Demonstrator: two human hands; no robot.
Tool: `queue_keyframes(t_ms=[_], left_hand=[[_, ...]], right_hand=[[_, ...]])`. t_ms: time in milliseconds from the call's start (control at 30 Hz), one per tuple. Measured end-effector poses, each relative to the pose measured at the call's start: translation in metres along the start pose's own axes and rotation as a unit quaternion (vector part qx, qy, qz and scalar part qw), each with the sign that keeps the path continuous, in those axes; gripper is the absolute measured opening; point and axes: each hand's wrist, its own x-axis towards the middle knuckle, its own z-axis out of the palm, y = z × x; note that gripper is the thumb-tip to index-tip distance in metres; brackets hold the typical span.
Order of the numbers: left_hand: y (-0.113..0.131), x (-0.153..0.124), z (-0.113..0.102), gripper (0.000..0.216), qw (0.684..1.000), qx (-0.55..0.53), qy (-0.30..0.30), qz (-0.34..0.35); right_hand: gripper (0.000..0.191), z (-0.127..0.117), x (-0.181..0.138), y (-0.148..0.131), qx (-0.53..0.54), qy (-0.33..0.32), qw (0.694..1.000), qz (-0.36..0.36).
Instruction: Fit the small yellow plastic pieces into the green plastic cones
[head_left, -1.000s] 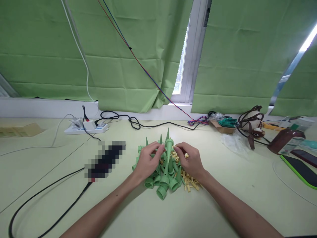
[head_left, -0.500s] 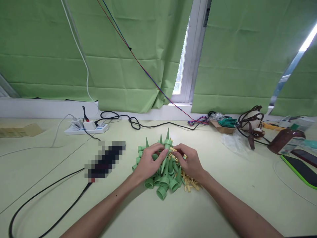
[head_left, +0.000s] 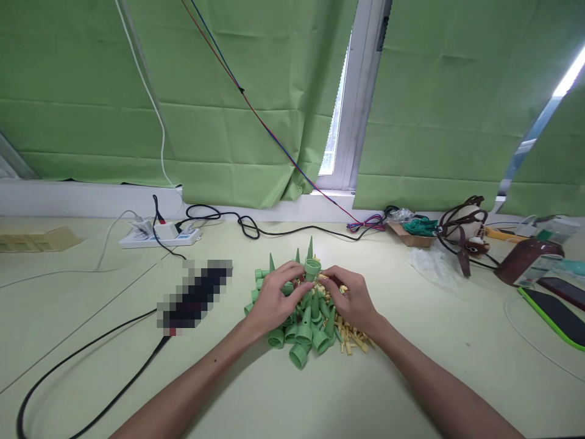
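My left hand (head_left: 278, 296) is closed around a green plastic watering spike (head_left: 312, 268), whose round open collar is turned up towards me. The pointed end is hidden behind the fingers. My right hand (head_left: 351, 296) meets it from the right, thumb and fingertips pinched at the spike's side on a small yellow plastic valve, mostly hidden by the fingers. Under both hands lies a heap of green spikes (head_left: 304, 332), some upright and some on their sides. Several loose yellow valves (head_left: 354, 340) are piled beside the heap, below my right hand.
A power strip (head_left: 159, 236) with plugs and a black cable (head_left: 292, 231) lie along the back. To the left is a blurred dark object (head_left: 196, 299). On the right are a plastic bag (head_left: 432, 265), a brown bottle (head_left: 528, 261) and a green-edged phone (head_left: 555, 317).
The spike between my hands has turned, so its open collar now faces up towards me and its tip no longer shows below. Both hands stay in nearly the same place.
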Motion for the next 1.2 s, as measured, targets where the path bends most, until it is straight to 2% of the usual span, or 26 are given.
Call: queue_keyframes(t_ms=[333,733,1033,1200], left_hand=[[-0.002,0.0,0.001,0.01,0.999,0.008,0.025,0.025],[-0.004,-0.002,0.002,0.012,0.996,0.028,0.058,0.067],[-0.007,-0.004,0.003,0.023,0.988,0.072,0.07,0.121],[-0.005,-0.005,0.004,0.026,0.991,0.083,0.07,0.082]], right_hand=[[0.021,-0.004,0.001,-0.003,0.015,-0.026,1.0,0.003],[0.028,-0.006,0.002,-0.009,0.025,-0.023,0.999,0.018],[0.036,-0.005,0.002,-0.011,0.055,-0.037,0.996,0.052],[0.032,-0.003,0.002,-0.011,0.049,-0.012,0.998,0.036]])
